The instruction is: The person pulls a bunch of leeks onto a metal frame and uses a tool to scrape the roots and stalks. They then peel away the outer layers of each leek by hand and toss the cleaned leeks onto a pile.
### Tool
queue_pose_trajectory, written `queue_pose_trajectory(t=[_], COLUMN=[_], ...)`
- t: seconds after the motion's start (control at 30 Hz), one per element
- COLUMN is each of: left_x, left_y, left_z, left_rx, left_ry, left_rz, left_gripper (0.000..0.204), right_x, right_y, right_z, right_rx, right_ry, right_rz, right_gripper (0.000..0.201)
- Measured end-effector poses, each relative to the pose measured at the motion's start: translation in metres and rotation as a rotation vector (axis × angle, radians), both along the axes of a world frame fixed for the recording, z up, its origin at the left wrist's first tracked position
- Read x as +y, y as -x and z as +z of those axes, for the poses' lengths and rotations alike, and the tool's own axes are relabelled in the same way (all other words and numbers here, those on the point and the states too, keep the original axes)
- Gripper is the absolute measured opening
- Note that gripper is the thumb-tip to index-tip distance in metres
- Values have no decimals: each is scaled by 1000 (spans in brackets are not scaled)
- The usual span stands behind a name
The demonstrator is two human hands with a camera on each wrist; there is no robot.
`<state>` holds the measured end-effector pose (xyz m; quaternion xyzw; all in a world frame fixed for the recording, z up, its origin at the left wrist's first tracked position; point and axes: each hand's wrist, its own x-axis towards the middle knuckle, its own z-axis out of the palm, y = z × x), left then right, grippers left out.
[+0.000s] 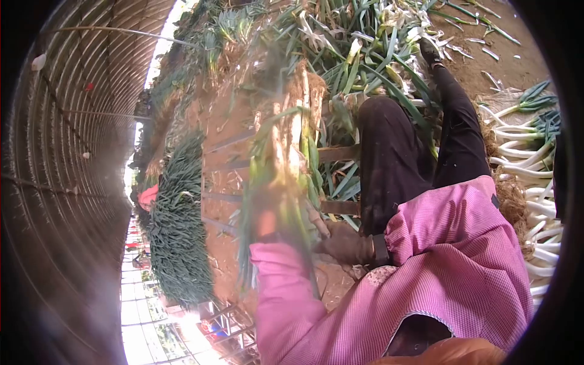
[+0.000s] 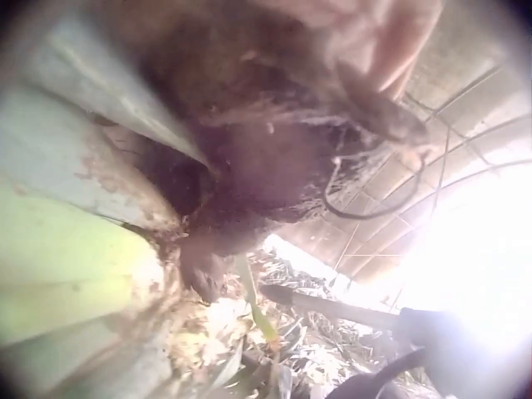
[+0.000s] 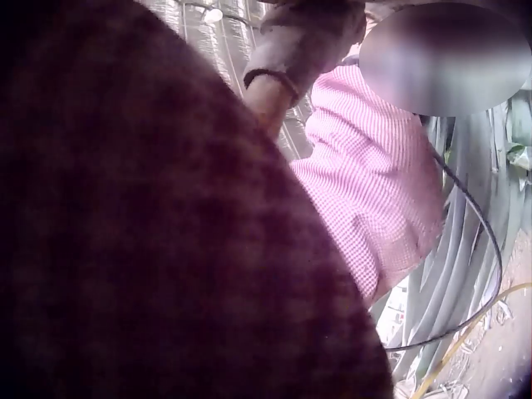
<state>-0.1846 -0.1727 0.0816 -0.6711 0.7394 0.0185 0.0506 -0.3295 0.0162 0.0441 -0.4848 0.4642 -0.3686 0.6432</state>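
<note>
In the head view a bundle of long green onions (image 1: 294,131), pale stalks with brown roots and green leaves, lies over slats in front of the person. My left hand (image 1: 266,219), motion-blurred, is at its leafy end. The left wrist view shows that hand's dark worn glove (image 2: 274,158) against thick green onion stalks (image 2: 71,249), with finger parts curled beside them. My gloved right hand (image 1: 347,244) is beside the bundle, fingertips close to the stalks; I cannot tell whether it grips them. A dark sleeve (image 3: 166,249) fills much of the right wrist view.
A large stack of green onions (image 1: 178,225) stands at left. Loose leaves (image 1: 365,45) cover the ground by the legs. Rooted white green onions (image 1: 540,213) lie in rows at right. A curved ribbed roof (image 1: 85,115) rises at left. A dark cable (image 3: 486,216) hangs beside the pink sleeve.
</note>
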Motion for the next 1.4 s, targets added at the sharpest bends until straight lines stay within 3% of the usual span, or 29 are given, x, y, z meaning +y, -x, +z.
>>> queue_pose_trajectory(t=[0.07, 0.1, 0.2, 0.23, 0.33, 0.47, 0.57, 0.67, 0.7, 0.73, 0.8, 0.87, 0.93, 1.0, 1.07, 1.13, 1.2, 1.33, 1.37, 1.4], left_x=[-29, -36, -51, -56, -70, -91, -25, -47, -41, -31, -8, 9, 17, -4, -18, -24, -34, -27, -21, -12], left_y=[5, 2, 19, 32, 25, -31, -35, -143, -143, -135, -115, -88, -62, -69, -67, -57, -52, -18, -3, 15], left_z=[-8, 2, 7, 18, 37, 42, 53, -42, -43, -44, -50, -43, -30, -44, -45, -36, -49, -55, -46, -35], left_rx=[-200, -335, 158, 78, -93, -302, -390, -465, -392, -316, -157, -123, -224, -261, -132, 163, 208, 130, 141, 149], left_ry=[-10, -40, 172, 61, 111, 94, -54, -145, -74, -5, 133, 178, 125, -48, -167, -231, -172, 42, -3, -44], left_rz=[-61, -403, -170, -100, -538, -322, -81, -246, -190, -134, -22, -40, -191, -108, -47, -8, -205, -398, -329, -259], left_gripper=[45, 43, 41, 41, 40, 35, 29, 33, 32, 32, 31, 30, 29, 31, 34, 40, 44, 51, 52, 54], right_x=[3, 6, 4, 3, 0, -6, -7, -10, -13, -16, -18, -19, -19, -16, -18, -29, -24, -15, -14, -15], right_y=[14, 24, 14, 9, -2, 3, 11, 0, -4, -9, -18, -18, -11, -19, -21, -10, 6, 22, 25, 28], right_z=[21, 34, 25, 19, 9, 16, 28, 14, 7, 2, -3, -3, -1, -17, -25, -17, 1, 18, 20, 19], right_rx=[36, 84, 37, 6, -50, -48, -40, 3, -35, -71, 27, 37, -53, -29, -63, -160, -72, 56, 95, -49], right_ry=[38, 107, 94, 61, -7, -38, -79, -61, -98, -137, 12, 33, -83, -63, -111, -226, -141, 21, 64, -58], right_rz=[25, 56, 60, 50, 20, 73, 133, 232, 249, 265, 158, 104, 100, 30, -59, -167, -204, -131, -112, -158], right_gripper=[39, 36, 30, 29, 28, 29, 31, 35, 36, 37, 37, 36, 35, 32, 31, 35, 34, 33, 32, 32])
